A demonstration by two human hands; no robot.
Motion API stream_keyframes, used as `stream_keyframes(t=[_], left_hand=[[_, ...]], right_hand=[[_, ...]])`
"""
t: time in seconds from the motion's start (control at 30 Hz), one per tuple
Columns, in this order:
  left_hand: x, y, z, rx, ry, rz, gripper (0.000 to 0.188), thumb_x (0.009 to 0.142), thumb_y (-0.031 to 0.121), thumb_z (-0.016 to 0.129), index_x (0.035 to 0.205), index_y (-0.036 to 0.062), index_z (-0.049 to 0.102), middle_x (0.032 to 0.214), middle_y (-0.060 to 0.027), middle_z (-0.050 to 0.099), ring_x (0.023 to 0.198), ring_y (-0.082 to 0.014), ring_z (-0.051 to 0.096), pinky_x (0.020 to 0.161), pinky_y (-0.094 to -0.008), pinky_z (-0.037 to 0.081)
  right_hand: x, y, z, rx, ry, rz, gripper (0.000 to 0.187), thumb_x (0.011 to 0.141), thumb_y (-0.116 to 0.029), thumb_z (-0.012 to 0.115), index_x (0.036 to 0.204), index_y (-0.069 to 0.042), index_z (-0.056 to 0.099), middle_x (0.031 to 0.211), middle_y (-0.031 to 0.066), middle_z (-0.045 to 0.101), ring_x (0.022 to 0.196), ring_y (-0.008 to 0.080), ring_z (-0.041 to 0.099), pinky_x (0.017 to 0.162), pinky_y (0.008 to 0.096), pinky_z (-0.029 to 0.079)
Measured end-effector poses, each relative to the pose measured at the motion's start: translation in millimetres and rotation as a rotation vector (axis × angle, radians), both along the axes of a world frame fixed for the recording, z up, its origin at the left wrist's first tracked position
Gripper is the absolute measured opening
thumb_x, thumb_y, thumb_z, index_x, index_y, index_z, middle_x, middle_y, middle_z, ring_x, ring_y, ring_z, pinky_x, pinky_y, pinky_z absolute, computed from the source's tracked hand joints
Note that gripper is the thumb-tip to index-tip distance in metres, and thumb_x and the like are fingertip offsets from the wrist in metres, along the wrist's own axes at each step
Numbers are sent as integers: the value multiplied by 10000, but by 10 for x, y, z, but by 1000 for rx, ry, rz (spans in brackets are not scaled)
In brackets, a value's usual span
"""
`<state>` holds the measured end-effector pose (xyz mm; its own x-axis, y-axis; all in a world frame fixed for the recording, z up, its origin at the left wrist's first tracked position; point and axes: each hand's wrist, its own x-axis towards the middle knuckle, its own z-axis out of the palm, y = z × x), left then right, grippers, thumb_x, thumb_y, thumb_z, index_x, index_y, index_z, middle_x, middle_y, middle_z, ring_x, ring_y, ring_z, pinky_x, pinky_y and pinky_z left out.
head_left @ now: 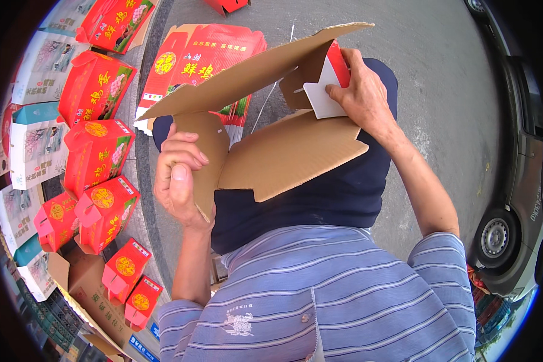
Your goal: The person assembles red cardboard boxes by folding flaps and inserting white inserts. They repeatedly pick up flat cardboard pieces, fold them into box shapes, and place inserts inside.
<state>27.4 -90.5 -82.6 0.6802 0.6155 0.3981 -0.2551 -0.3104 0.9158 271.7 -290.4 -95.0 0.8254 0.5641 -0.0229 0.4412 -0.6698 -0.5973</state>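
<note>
Pavement (437, 114) | red boxes (99, 90), flat stack (187, 51) part-hidden | right grip (365, 89) pinching carton (283, 158) | left grip (180, 175) half-closed round flap (205, 134)

1. Two bare hands: a left hand (181, 172) and a right hand (365, 90), one at each side of the same carton.
2. One brown-lined carton (286, 154), spanning the space between the two grips.
3. One stack of flat red cartons (223, 45), beyond the left grip; its layers are too tight to count.
4. Seven standing red boxes (99, 157), left of the left grip.
5. One red item (227, 5), cut off by the view's edge, far beyond both grips.
6. At least five white boxes (39, 145), farther left, overlapping.
7. One large brown box (95, 285), left of the left grip, toward the body.
8. One vehicle (528, 202), well right of the right grip, showing two wheels (495, 238).
</note>
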Motion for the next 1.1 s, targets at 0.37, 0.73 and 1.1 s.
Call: stream_keyframes(t=[0.37, 0.73, 1.1], left_hand=[[258, 20, -24, 140, 297, 162, 277, 1031, 127, 639, 775, 33, 589, 848, -65, 643, 950, -195, 553, 1188, -443, 313], [51, 240, -286, 180, 171, -51, 506, 896, 195, 785, 1311, 2, 568, 1394, -171, 535, 1408, -346, 443, 1231, -484, 281], [237, 186, -405, -144, 238, 315, 1137, 766, 147, 947, 1604, -16, 195, 1622, -215, 315, 1502, -338, 349, 1232, -464, 310]], right_hand=[[-225, -125, -39, 131, -63, 97, 567, 803, 1, 690, 1344, -65, 530, 1177, 169, 674, 1104, 374, 660, 942, 452, 519], [-118, -122, -53, 216, 57, 10, 540, 800, 34, 642, 1321, -74, 550, 1203, 179, 708, 1099, 383, 685, 945, 452, 531], [-96, -175, -65, 220, 111, 34, 557, 804, 45, 672, 1340, -38, 546, 1170, 148, 702, 1029, 276, 693, 944, 402, 545]])
